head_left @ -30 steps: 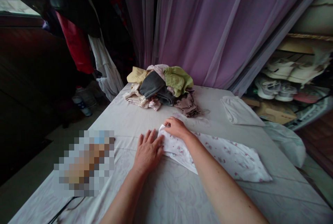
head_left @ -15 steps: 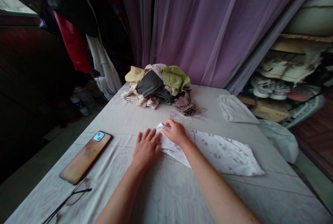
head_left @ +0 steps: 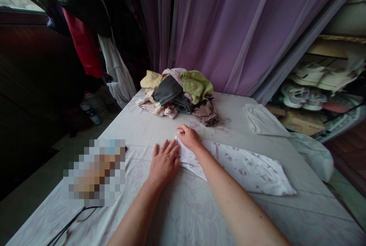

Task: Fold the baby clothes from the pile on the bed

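Observation:
A pair of white pants (head_left: pixel 243 166) with a small reddish print lies flat on the bed, folded lengthwise into a long strip. My left hand (head_left: pixel 165 162) rests palm down at its left end, fingers spread, the fingertips touching the cloth. Just to the right, my right hand (head_left: pixel 188 137) pinches the upper left corner of the pants, thumb and fingers closed on the edge. My right forearm crosses over the pants and hides part of them.
Beyond my hands is a heap of crumpled clothes (head_left: pixel 175 93). A folded pale cloth (head_left: pixel 264 120) lies at the right edge of the bed (head_left: pixel 183 215). On the left are a pixelated phone (head_left: pixel 94 173) and glasses (head_left: pixel 70 227). Purple curtains (head_left: pixel 217 29) hang behind.
My right hand has moved slightly up and left along the end of the pants, its fingers more curled. My left hand stays flat. The whole view has shifted a little.

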The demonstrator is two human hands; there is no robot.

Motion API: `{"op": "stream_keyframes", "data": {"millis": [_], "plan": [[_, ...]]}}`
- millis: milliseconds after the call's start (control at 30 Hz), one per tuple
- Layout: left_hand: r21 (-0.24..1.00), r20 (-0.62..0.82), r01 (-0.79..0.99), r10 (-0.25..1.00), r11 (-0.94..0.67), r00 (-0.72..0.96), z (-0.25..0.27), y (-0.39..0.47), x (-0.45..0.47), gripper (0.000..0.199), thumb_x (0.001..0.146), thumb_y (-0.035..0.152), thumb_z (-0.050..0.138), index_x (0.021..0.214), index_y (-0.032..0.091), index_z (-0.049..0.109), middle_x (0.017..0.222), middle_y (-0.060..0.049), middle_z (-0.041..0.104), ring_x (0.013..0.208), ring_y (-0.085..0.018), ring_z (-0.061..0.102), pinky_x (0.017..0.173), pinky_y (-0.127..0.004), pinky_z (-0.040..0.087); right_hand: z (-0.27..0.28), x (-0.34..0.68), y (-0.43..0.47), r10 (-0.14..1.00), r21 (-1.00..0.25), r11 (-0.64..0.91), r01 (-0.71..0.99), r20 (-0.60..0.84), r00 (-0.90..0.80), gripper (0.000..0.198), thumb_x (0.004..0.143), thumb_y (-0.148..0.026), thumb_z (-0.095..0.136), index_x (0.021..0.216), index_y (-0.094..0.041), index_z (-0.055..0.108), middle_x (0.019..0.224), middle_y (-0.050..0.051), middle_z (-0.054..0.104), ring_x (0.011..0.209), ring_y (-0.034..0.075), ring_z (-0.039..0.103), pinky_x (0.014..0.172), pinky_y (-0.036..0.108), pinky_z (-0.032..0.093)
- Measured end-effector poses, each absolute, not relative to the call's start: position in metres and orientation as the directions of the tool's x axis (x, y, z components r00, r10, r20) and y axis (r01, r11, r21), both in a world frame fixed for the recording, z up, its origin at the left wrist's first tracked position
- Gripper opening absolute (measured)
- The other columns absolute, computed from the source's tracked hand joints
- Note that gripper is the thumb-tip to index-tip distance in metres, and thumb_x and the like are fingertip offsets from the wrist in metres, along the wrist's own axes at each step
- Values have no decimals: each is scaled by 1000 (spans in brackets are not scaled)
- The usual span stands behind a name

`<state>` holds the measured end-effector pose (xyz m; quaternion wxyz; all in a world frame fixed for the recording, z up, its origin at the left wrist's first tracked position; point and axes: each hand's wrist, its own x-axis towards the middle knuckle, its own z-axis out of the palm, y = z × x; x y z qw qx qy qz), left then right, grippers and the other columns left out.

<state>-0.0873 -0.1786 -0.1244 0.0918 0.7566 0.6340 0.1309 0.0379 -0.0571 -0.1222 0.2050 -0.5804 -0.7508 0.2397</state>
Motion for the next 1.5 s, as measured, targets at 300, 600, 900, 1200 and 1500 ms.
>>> {"op": "stream_keyframes", "data": {"millis": [300,600,900,1200,1500], "plan": [[321,65,931,985,-173,161,-122,-178,-88,43,94,28,45,136,29,52,150,-2,46,142,-29,35,115,-63,21,-127,35,-53,964,-475,266,839,103,-247,24,88,-25,55,108,-23,68,102,4,74,98,18,66,85,25,45],[298,164,906,951,-301,262,-127,-176,-88,44,98,29,38,141,26,48,152,-6,43,143,-27,33,116,-59,22,-125,53,-99,866,-338,500,797,222,-449,42,98,-24,33,132,-17,56,134,11,60,123,19,53,106,32,36],[210,70,944,967,-254,245,-129,-178,-86,49,99,37,35,146,26,41,154,-4,39,143,-29,33,115,-64,20,-129,108,-108,908,-124,409,904,-44,-416,57,99,-44,26,151,-21,32,159,8,28,147,24,22,117,51,16],[225,176,923,945,-312,277,-122,-180,-78,48,97,29,35,144,27,45,153,-5,41,145,-26,28,118,-60,8,-116,97,-138,945,-202,322,925,8,-327,56,99,-36,30,152,-18,31,160,10,25,147,25,20,118,53,8],[206,59,929,952,-307,302,-133,-186,-73,51,98,36,34,149,28,38,155,-5,37,145,-26,28,117,-59,16,-127,103,-167,933,-232,350,908,-2,-360,56,98,-42,35,150,-23,35,160,8,26,147,24,20,118,55,8]]}}
